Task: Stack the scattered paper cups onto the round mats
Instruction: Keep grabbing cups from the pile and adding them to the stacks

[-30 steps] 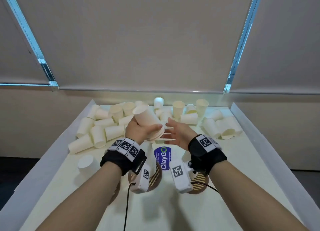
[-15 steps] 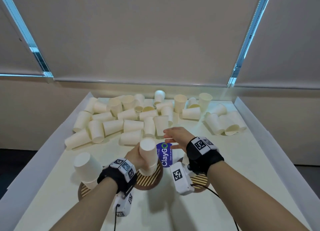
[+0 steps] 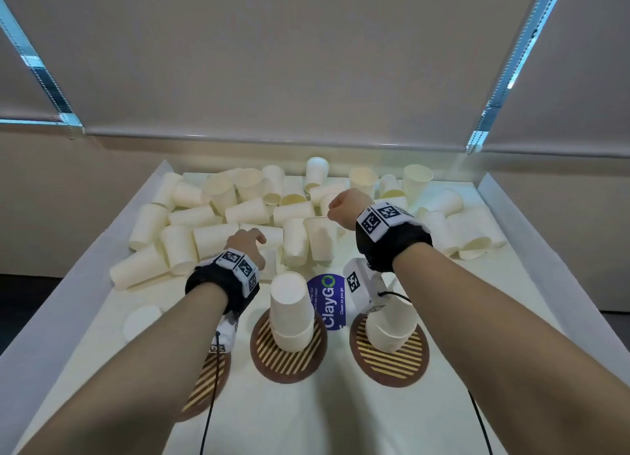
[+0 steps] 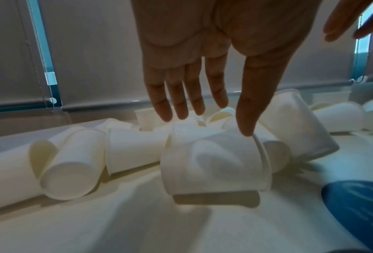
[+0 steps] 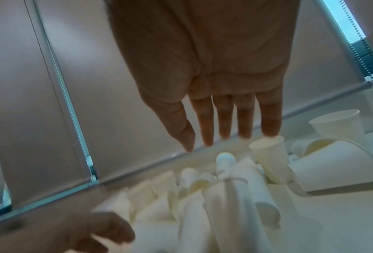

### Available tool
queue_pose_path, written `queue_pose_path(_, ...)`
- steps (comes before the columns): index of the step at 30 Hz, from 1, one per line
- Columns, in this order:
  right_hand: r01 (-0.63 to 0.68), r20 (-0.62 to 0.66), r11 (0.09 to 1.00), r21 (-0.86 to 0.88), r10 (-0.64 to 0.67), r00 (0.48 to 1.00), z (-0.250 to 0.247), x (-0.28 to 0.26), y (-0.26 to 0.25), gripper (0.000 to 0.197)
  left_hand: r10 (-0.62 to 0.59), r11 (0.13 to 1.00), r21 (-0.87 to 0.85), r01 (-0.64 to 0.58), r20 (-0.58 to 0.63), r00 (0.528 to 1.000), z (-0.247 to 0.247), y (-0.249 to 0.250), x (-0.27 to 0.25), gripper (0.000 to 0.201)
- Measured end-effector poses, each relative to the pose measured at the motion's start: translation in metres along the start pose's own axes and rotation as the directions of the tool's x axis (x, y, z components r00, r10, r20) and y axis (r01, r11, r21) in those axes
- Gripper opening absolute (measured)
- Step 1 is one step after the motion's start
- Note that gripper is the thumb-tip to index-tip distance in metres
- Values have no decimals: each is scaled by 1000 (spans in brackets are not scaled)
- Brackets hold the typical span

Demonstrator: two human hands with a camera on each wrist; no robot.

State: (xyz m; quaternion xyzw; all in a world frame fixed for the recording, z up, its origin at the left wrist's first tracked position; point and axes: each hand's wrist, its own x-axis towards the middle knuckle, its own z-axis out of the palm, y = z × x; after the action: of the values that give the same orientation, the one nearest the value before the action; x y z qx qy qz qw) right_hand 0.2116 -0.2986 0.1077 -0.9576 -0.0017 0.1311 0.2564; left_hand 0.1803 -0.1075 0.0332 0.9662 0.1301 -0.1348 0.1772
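- Head view: the left hand [image 3: 247, 246] reaches with fingers loose over the near edge of the scattered paper cups [image 3: 238, 212] on the worktop [image 3: 341, 420]; the right hand [image 3: 346, 204] hovers farther out above the pile, empty as far as this view shows. Nearer the person than both hands, a stack of upturned cups [image 3: 292, 309] stands on the middle round mat [image 3: 288, 355], a second stack [image 3: 392, 325] on the right mat [image 3: 390, 359], with a blue sticker [image 3: 329, 301] between them. A third mat [image 3: 206, 379] lies partly under the left forearm.
- Left wrist view: the left hand [image 4: 205, 56] is released, fingers straight, its thumb tip touching a cup lying on its side [image 4: 213, 162].
- Right wrist view: the right hand [image 5: 213, 77] is released, fingers straight above the blurred pile [image 5: 213, 196], holding nothing.
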Motion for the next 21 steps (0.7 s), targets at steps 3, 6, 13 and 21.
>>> queue_pose_path(3,23,-16,988,-154,-26,1000,15,15,6,41,16,998,61,-18,34,999,16,-1,13,63)
queue_pose_path(6,62,15,966,-251,-60,998,25,30,9,48,37,996,75,-41,65,997,33,-6,22,63)
queue_pose_path(13,58,106,970,-235,-33,994,53,39,9,38,37,999,-25,-35,96,995,49,-13,29,72)
queue_pose_path(21,-42,56,992,-118,49,997,48,44,12,36,76,972,-223,-72,11,997,24,-13,10,66)
